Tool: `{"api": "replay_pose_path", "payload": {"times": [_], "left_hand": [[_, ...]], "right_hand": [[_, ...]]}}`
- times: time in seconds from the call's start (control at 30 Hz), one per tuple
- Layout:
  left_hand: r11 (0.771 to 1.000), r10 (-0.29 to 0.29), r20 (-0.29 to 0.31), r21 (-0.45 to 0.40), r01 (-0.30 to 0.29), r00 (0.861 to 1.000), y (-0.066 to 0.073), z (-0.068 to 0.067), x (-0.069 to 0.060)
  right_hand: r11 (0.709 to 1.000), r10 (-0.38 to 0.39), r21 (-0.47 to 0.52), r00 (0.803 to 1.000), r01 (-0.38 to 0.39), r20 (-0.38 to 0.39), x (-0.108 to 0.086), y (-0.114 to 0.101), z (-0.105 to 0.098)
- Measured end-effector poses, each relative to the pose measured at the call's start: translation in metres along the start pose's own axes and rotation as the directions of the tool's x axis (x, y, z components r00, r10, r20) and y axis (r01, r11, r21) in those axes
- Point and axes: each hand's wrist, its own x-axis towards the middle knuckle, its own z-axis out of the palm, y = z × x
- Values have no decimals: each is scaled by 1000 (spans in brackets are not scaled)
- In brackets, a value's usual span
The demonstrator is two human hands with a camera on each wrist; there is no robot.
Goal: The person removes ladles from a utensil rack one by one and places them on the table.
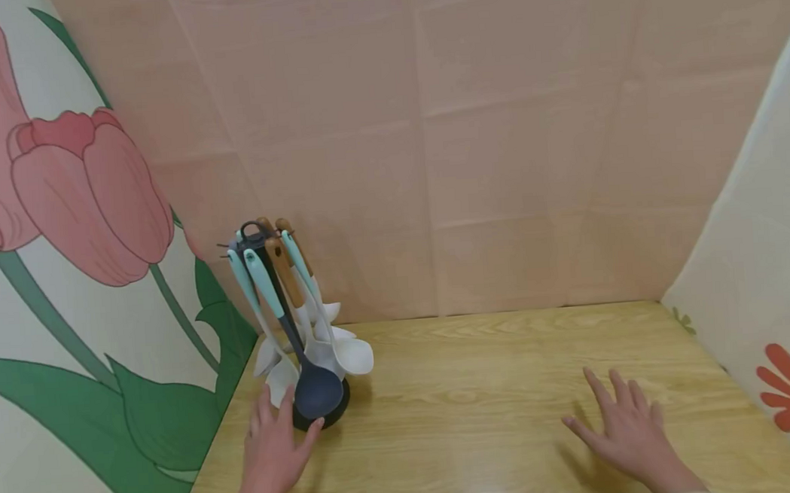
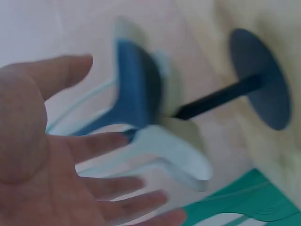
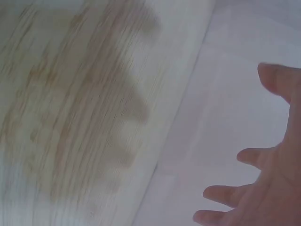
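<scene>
A dark blue ladle with a mint handle hangs on the front of a black utensil stand. Around it hang several white utensils with mint or wooden handles, among them a white spoon. My left hand is spread in front of the stand, its fingers near the ladle's bowl. In the left wrist view the ladle and the stand's round base lie beyond the fingers; whether a fingertip touches a utensil I cannot tell. My right hand hovers over the table's right side, fingers spread, holding nothing.
The wood-grain table meets a pinkish cloth backdrop behind. A tulip-printed panel stands close on the left, beside the stand. Along the right edge rises a white panel with a red flower.
</scene>
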Motion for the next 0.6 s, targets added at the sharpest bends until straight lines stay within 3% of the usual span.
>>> {"api": "replay_pose_path", "payload": {"times": [0.1,0.17,0.23,0.33,0.4,0.6], "left_hand": [[999,40,-94,-21,-42,995,13,-19,-2],[995,76,-178,-54,-87,981,23,-35,-3],[988,110,-268,-73,-133,957,30,-51,-3],[976,162,-387,-74,-206,908,38,-75,4],[970,177,-436,-76,-233,882,40,-91,12],[952,188,-536,-108,-287,823,44,-136,49]], "right_hand": [[999,-31,11,999,31,-36,2,-5,0],[998,-50,25,997,51,-52,3,-10,-1],[997,-70,35,995,73,-65,4,-16,-1],[994,-89,53,993,93,-78,5,-26,-1],[994,-87,61,994,92,-71,6,-32,0],[994,-61,96,998,59,18,10,-50,6]]}}
